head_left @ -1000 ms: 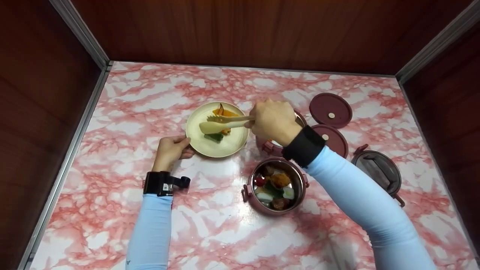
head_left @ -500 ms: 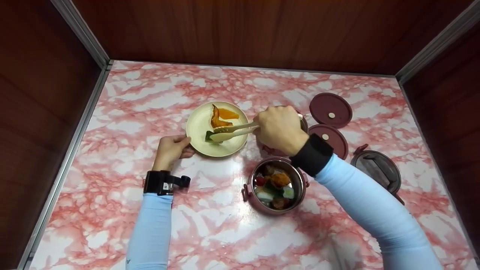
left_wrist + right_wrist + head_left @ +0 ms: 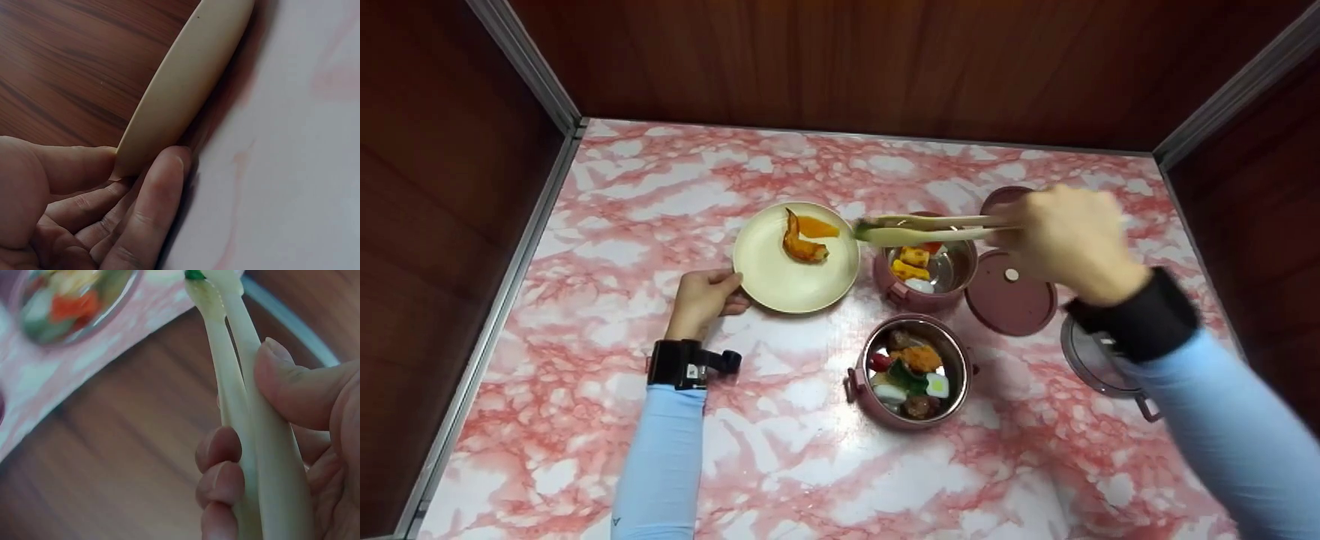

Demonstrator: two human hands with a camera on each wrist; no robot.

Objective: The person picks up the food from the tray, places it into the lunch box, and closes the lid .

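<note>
Desk (image 3: pixel 810 472): above it, the step in hand seems a carry; next move should need steady pinch.
Plate (image 3: pixel 776 279): bears orange food (image 3: pixel 806 251); left hand (image 3: pixel 705 300) pinches its rim.
Near pot (image 3: pixel 891 420): contains orange piece (image 3: pixel 919 358), green leaf (image 3: pixel 911 380), others.
Far pot (image 3: pixel 934 302): contains yellow pieces (image 3: pixel 911 271).
Tongs (image 3: pixel 275 439): in right hand's (image 3: pixel 1061 236) grip, arms nearly together.
Green piece (image 3: pixel 861 228): at tongs' tips, near plate's edge; blurred, exact height I cannot tell.

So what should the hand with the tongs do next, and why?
Probably the right hand should swing the tips of the tongs a little to the right, over the farther pot. The tips seem to pinch a green piece by the right rim of the plate, and that pot stands open next to it, with yellow pieces inside.
</note>
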